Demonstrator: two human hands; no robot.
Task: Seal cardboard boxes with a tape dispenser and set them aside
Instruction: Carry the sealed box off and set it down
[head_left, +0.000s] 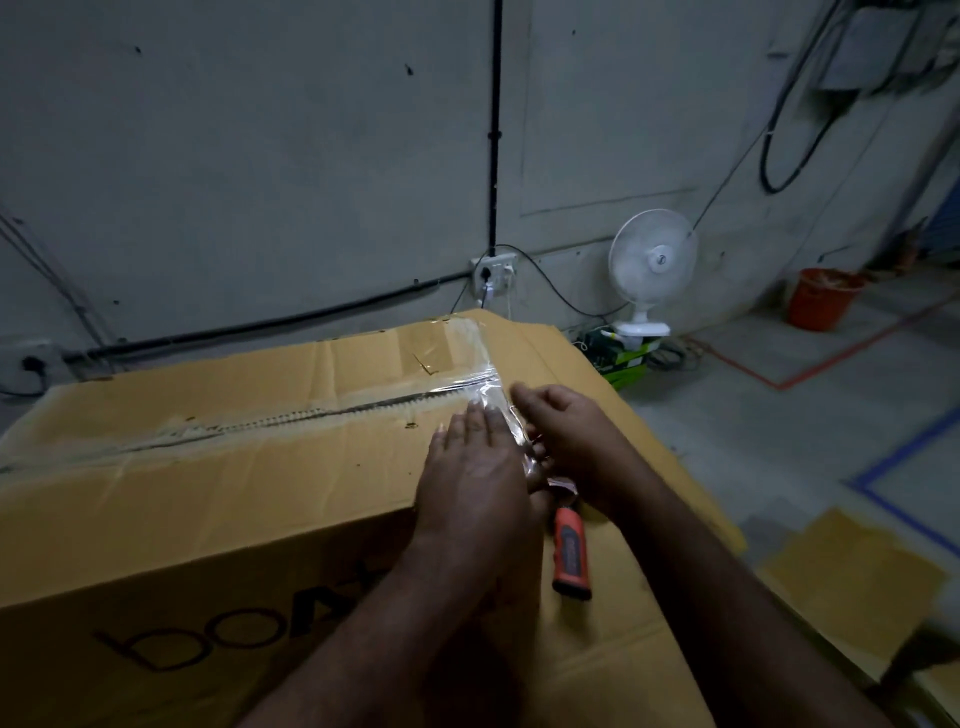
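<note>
Pressing down on the box (208, 467) top, the left hand (478, 467) lies flat, fingers straight and close together, on clear tape (501, 410) at the right end of the seam. The right hand (571, 431) sits just beside it, fingers curled. Whether they grip the dispenser (571, 553) I cannot tell, as only its orange handle shows below the hands. A fan (652, 260) and a bucket (823, 299) stand near the wall.

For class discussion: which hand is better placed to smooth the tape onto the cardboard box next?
Probably left: the left hand lies flat on the tape; the right hand is curled beside it.
</note>
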